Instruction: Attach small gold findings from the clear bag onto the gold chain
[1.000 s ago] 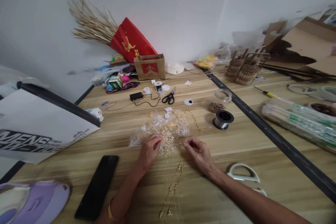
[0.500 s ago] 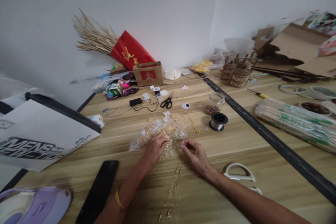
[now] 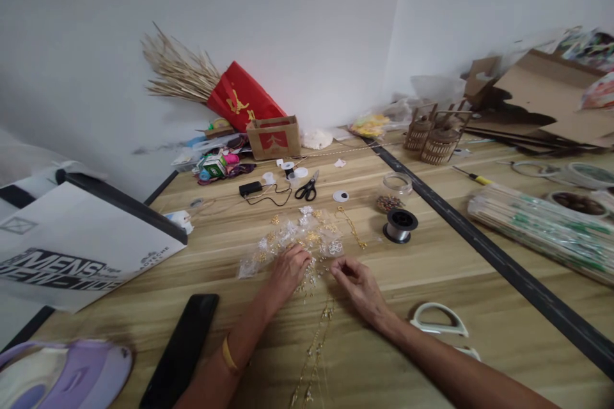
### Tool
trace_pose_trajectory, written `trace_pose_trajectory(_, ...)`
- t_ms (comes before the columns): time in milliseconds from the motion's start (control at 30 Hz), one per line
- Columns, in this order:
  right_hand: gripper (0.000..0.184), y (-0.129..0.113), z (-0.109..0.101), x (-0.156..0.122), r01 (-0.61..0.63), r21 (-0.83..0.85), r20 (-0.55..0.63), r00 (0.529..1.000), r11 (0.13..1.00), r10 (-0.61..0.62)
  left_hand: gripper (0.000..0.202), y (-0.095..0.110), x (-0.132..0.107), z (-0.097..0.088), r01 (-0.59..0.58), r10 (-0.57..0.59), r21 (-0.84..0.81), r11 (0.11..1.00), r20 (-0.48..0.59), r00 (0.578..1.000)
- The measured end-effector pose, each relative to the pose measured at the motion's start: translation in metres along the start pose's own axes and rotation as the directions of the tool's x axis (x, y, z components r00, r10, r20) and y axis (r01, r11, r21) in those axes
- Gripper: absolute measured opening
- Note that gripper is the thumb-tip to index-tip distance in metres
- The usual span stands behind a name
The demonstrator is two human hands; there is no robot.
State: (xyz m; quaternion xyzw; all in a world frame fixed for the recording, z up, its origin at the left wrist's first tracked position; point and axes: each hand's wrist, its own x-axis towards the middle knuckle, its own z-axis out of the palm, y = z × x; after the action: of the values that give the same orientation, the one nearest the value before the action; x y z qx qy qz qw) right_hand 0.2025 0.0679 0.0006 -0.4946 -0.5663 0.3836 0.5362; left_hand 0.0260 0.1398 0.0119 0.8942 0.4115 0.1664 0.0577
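Note:
My left hand (image 3: 290, 270) is closed in a pinch over a pile of small clear and gold beads or charms (image 3: 311, 276); whatever its fingertips grip is hidden. To the right of the pile, my right hand (image 3: 357, 284) also pinches, thumb against forefinger, on something too small to make out. Between my wrists, a gold chain necklace with small charms (image 3: 317, 350) runs down the table toward me. Beyond my hands lie clear plastic bags (image 3: 290, 230) of gold and silver findings. A shorter gold chain (image 3: 354, 229) lies right of them.
Black scissors (image 3: 307, 188), a spool of clear line (image 3: 400, 225) and a jar of beads (image 3: 394, 192) stand farther back. A phone (image 3: 182, 348) is beside my left forearm. A white-handled tool (image 3: 439, 316) lies by my right forearm, and bundled sticks (image 3: 537, 227) are at right.
My left hand has shifted very slightly to the right, still pinching over the pile. My right hand stays nearly in place. The whole view has tilted a little.

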Motion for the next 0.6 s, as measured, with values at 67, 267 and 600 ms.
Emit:
trace_pose_trajectory(67, 0.025, 0.0, 0.0, 0.0, -0.01, 0.0, 0.003, 1.0, 1.0, 0.01, 0.022, 0.002, 0.001, -0.002, -0.007, 0.007, 0.007, 1.0, 0.012, 1.0)
trace_pose_trajectory(267, 0.024, -0.001, 0.0, 0.0, -0.02, 0.011, 0.005, 1.0, 1.0, 0.02, 0.025, 0.003, 0.003, -0.003, -0.047, 0.043, 0.08, 0.996, 0.059, 0.997)
trace_pose_trajectory(600, 0.025, -0.005, 0.001, 0.0, -0.05, 0.028, 0.006, 0.999, 0.998, 0.05, 0.02, 0.012, -0.005, -0.008, -0.03, 0.03, 0.043, 0.999, -0.002, 1.0)
